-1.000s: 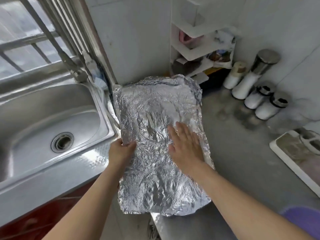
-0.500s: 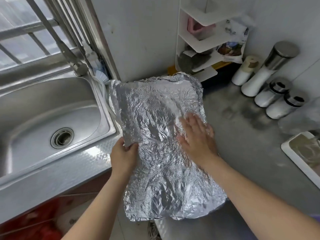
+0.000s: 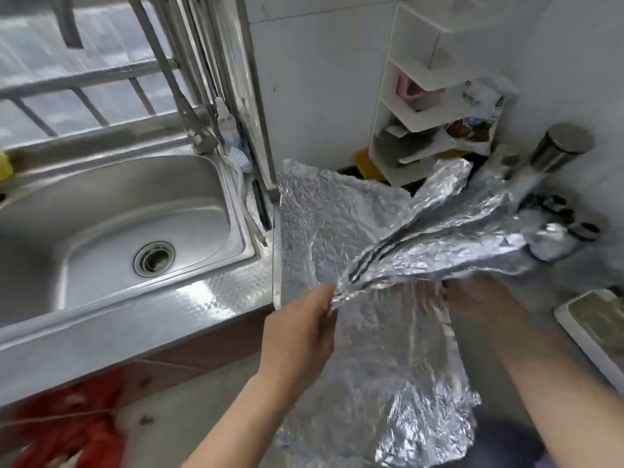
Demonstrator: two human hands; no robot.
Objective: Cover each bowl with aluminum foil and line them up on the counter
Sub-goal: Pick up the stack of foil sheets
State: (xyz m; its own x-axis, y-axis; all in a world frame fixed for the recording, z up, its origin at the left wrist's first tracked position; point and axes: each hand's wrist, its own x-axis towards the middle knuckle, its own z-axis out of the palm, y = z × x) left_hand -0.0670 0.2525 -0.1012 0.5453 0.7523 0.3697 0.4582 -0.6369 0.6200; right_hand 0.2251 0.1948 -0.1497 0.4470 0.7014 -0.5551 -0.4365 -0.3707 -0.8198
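Note:
A stack of crinkled aluminium foil sheets (image 3: pixel 337 231) lies on the grey counter (image 3: pixel 557 282) right of the sink. My left hand (image 3: pixel 300 329) pinches the near-left edge of the stack. A top foil sheet (image 3: pixel 449 238) is lifted and folded over towards the right, blurred by motion. My right hand (image 3: pixel 479 302) sits under that raised sheet, partly hidden, and seems to hold its edge. A purple bowl's rim (image 3: pixel 526 447) shows dimly at the bottom right, mostly cut off.
A steel sink (image 3: pixel 118 231) with a tap fills the left. A white corner shelf (image 3: pixel 425 113) stands at the back. Several white jars with metal lids (image 3: pixel 557 146) line the right wall. A white tray (image 3: pixel 594 332) sits at the right edge.
My right hand left the flat top of the foil and went to the right, peeling a sheet up and over. The left hand keeps its grip on the stack's edge.

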